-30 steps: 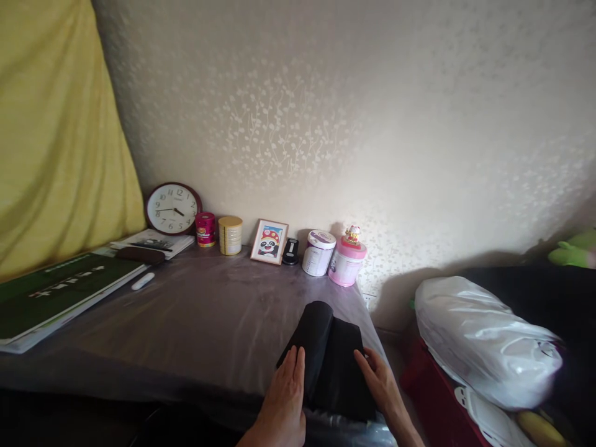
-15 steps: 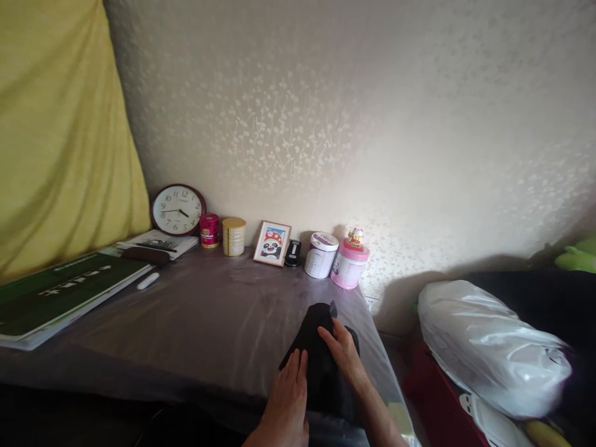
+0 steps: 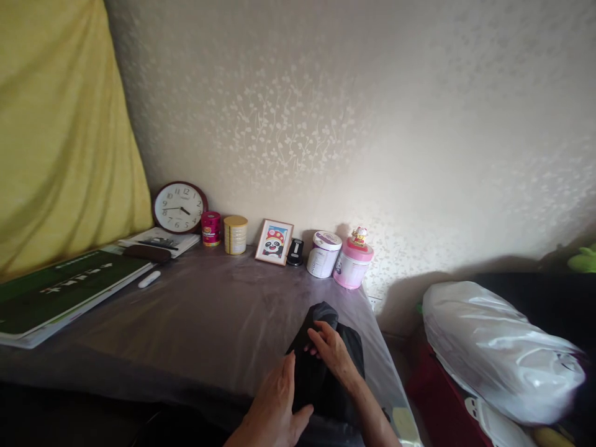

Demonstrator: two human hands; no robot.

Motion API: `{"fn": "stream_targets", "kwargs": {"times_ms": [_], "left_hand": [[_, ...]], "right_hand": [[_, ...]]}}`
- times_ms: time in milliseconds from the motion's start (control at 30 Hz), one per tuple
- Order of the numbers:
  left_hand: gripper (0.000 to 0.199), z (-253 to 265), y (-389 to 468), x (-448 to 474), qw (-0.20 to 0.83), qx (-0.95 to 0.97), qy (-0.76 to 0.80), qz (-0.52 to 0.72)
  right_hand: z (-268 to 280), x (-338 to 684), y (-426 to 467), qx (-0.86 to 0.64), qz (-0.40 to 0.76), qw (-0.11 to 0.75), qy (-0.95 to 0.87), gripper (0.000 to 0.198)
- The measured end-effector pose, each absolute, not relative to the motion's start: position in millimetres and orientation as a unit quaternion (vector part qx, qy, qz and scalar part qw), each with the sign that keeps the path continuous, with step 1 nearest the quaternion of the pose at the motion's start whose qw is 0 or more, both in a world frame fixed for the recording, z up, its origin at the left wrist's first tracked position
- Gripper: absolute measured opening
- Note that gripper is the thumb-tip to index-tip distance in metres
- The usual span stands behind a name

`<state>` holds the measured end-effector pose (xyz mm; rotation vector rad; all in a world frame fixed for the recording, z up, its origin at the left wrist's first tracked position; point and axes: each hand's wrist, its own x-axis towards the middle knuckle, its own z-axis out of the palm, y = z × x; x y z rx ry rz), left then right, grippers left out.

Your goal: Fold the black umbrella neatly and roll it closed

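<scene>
Now, grey-covered table [image 3: 200, 323] largest, bearing black cloth [image 3: 354, 347] at near right corner, bunched and layered. Left hand [image 3: 274, 403] beside cloth's left side, fingers together, thumb spread, nothing visibly gripped. Right hand [image 3: 333, 352] over cloth's middle, fingers curled; whether pinching fabric, cannot tell. Smallest: rumpled flap [image 3: 326, 315] at cloth's far end. Step in hand looks like folding or rolling. Next move probably calls for guiding flap down evenly, left palm steadying layers.

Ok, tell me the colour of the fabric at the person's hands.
The fabric is black, showing best in the head view.
</scene>
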<state>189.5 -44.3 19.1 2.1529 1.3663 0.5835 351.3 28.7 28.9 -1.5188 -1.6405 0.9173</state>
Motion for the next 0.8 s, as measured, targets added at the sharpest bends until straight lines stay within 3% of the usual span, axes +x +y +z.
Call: {"fn": "stream_targets", "kwargs": {"times_ms": [167, 333, 800], "left_hand": [[0.068, 25, -45, 193, 0.171, 0.781, 0.538, 0.268], [0.056, 31, -45, 202, 0.172, 0.835, 0.478, 0.21], [0.089, 27, -44, 216, 0.231, 0.806, 0.54, 0.067]], "right_hand": [[38, 348, 22, -0.551, 0.339, 0.333, -0.686, 0.035], [41, 344, 18, -0.558, 0.261, 0.303, -0.727, 0.03], [29, 371, 20, -0.459, 0.029, 0.341, -0.82, 0.025]]}}
